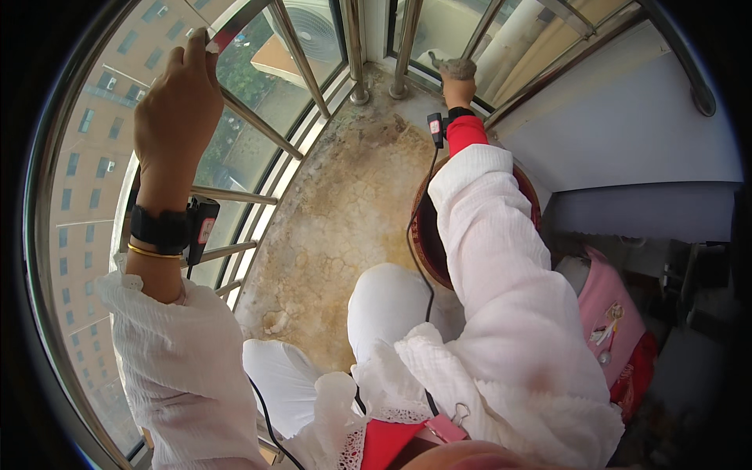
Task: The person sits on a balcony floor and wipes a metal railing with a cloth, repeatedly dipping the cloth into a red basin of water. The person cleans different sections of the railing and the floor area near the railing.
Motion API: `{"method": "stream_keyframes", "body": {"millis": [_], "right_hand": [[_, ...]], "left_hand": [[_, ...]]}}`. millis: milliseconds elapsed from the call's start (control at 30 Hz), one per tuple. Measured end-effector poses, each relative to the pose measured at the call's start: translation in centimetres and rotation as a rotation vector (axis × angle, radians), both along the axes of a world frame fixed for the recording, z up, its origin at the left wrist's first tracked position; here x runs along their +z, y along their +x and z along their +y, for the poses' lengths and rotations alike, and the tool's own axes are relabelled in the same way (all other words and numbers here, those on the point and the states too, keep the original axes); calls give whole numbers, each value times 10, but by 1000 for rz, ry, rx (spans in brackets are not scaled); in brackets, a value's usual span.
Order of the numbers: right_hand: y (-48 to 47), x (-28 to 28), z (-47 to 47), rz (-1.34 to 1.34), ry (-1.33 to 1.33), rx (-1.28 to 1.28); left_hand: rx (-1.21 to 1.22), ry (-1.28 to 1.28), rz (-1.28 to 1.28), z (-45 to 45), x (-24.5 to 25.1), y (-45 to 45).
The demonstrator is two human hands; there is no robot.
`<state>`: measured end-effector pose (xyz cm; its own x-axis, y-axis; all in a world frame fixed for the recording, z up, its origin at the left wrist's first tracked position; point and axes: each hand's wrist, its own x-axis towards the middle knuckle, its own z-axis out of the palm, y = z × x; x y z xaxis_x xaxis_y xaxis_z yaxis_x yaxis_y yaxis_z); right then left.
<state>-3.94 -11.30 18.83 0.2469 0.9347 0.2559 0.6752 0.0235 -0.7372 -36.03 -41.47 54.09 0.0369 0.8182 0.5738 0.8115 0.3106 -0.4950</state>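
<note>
My left hand is raised at the upper left by the metal window railing, its fingertips bent around something small and pale at a bar; a dark red patch shows beside them. My right hand reaches to the far corner, closed on a grey, crumpled cloth in front of the upright bars and glass. Both wrists wear black straps with small boxes and cables. Below the right forearm, partly hidden by the sleeve, stands a round dark red tub with a patterned rim.
A stained concrete ledge lies between the railings, with my white-clad knees at its near end. An air conditioner's outdoor unit is outside the glass. At the right are a white panel and a pink bag. A black cable hangs beside the right arm.
</note>
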Motion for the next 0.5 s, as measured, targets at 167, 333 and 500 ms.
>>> {"method": "stream_keyframes", "body": {"millis": [167, 333, 500], "right_hand": [[17, -40, 13, -321, -284, 348], [17, 19, -30, -573, -510, 344], [-18, 135, -58, 729, -120, 605]], "left_hand": [[-44, 38, 73, -1, -1, -2], [-24, 18, 8, -6, 0, 2], [-35, -4, -92, -9, 8, 7]]}}
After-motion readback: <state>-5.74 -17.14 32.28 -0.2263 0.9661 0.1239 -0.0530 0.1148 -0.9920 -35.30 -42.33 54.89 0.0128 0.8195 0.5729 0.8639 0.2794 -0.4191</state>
